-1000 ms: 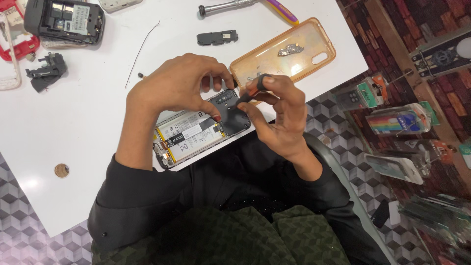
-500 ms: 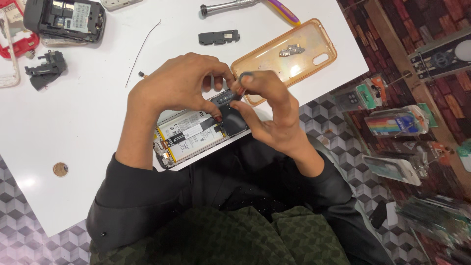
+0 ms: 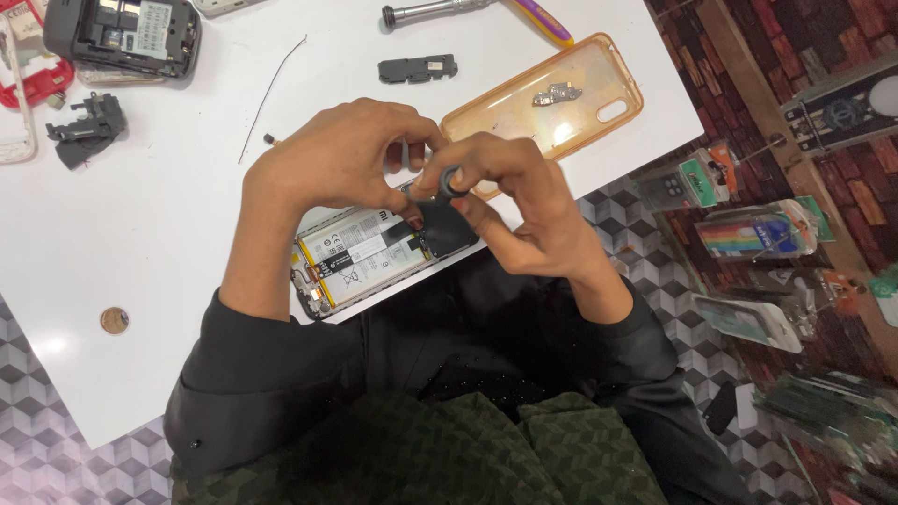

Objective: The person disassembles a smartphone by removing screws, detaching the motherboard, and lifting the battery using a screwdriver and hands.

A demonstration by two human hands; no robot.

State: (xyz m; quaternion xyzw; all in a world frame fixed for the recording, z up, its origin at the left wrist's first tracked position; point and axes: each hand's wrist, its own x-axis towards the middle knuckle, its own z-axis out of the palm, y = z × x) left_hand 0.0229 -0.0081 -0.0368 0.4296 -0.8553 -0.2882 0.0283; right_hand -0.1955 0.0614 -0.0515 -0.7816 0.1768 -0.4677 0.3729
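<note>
An opened smartphone point(image 3: 369, 257) lies back-up at the near edge of the white table point(image 3: 140, 234), its white-labelled battery and dark circuit board exposed. My left hand point(image 3: 332, 164) arches over the phone's upper end, fingertips pinched near the board. From the right, my right hand point(image 3: 528, 210) meets it with thumb and fingers closed on a small dark tool with a round cap point(image 3: 451, 182), held upright over the board. The tool's tip and the spot it touches are hidden by my fingers.
A clear orange phone case point(image 3: 571, 108) with a small part inside lies right behind my hands. Farther back are a black module point(image 3: 416, 68), a screwdriver point(image 3: 468, 11), a thin wire point(image 3: 271, 93), an opened black device point(image 3: 122, 37) and a coin point(image 3: 114, 320). Packaged items point(image 3: 758, 234) lie on the floor at right.
My right hand's fingers have risen and closed in against the left hand's fingertips, bringing the dark round-capped tool upright over the board. The phone has stayed in place.
</note>
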